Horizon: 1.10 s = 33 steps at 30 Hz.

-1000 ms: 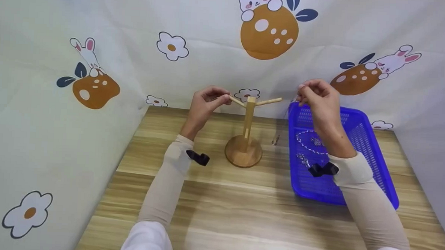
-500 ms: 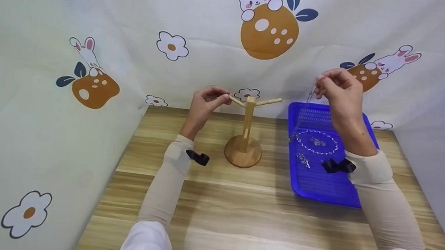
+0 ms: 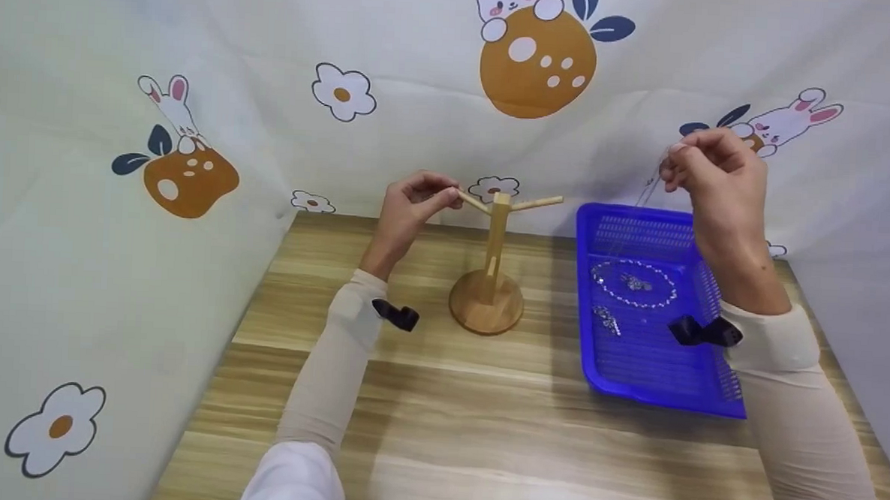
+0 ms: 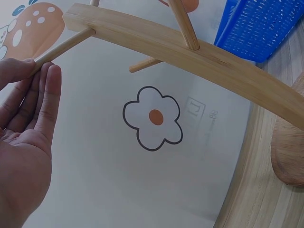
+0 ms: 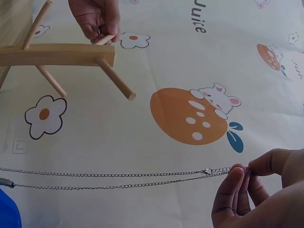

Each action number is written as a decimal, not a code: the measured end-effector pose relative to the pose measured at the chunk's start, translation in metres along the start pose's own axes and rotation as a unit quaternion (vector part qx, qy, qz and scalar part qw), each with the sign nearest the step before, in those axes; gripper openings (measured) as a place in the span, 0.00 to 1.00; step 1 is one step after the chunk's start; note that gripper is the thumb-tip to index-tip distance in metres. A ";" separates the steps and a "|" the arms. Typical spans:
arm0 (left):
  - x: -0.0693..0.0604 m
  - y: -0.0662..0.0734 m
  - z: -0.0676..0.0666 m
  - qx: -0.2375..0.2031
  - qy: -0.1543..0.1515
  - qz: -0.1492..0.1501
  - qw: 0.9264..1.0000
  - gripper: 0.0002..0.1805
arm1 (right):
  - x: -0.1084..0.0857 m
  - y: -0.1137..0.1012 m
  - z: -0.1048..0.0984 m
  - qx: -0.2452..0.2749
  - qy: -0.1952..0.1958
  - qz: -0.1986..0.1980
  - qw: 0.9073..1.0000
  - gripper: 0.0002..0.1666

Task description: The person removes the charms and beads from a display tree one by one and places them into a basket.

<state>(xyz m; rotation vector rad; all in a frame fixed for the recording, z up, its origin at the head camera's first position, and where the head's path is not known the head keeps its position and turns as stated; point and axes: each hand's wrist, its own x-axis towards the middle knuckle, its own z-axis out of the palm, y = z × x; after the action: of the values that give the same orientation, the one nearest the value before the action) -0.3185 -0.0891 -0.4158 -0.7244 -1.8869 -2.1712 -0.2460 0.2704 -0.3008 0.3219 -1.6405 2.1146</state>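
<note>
A wooden stand (image 3: pixel 496 241) with a round base and several thin pegs stands on the table. My left hand (image 3: pixel 416 215) pinches the end of its upper left peg (image 4: pixel 64 46) between thumb and fingers. Over the blue basket, my right hand (image 3: pixel 725 191) holds up a thin silver chain necklace (image 5: pixel 114 175) by its clasp end, pinched between thumb and fingertips. The chain hangs down in two strands, and its lower end is hard to make out against the basket. The upper right peg (image 5: pixel 116 80) carries nothing.
The blue plastic basket (image 3: pixel 586 361) sits at the right of the wooden table (image 3: pixel 482 432). Inside lie a beaded necklace (image 3: pixel 672 290) in a loop and small silvery jewellery pieces (image 3: pixel 607 321). A patterned cloth wall (image 3: pixel 424 46) rises close behind the stand.
My right hand has moved right and slightly up, carrying the chain necklace from beside the stand to over the basket. The left hand and the stand have stayed put.
</note>
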 end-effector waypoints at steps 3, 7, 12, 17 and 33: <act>0.000 0.000 0.000 -0.001 -0.001 0.000 1.000 0.06 | 0.000 -0.003 -0.005 0.014 -0.005 -0.001 1.000 0.03; 0.000 0.000 0.000 -0.001 -0.001 0.000 1.000 0.05 | 0.000 -0.003 -0.013 0.014 0.003 -0.003 1.000 0.04; 0.001 0.000 0.000 -0.005 -0.007 0.000 1.000 0.11 | -0.001 -0.003 -0.025 -0.017 0.022 0.007 1.000 0.02; 0.001 0.000 0.000 -0.010 -0.011 0.000 1.000 0.14 | -0.003 -0.002 -0.037 -0.034 0.031 0.021 0.999 0.02; 0.002 0.000 0.000 -0.009 -0.002 -0.001 1.000 0.05 | -0.006 0.003 -0.072 -0.057 0.064 0.066 0.994 0.02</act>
<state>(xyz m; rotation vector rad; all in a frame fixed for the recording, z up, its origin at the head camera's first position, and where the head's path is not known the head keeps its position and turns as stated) -0.3203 -0.0888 -0.4151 -0.7308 -1.8722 -2.1921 -0.2356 0.3375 -0.3252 0.0397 -1.7406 2.0771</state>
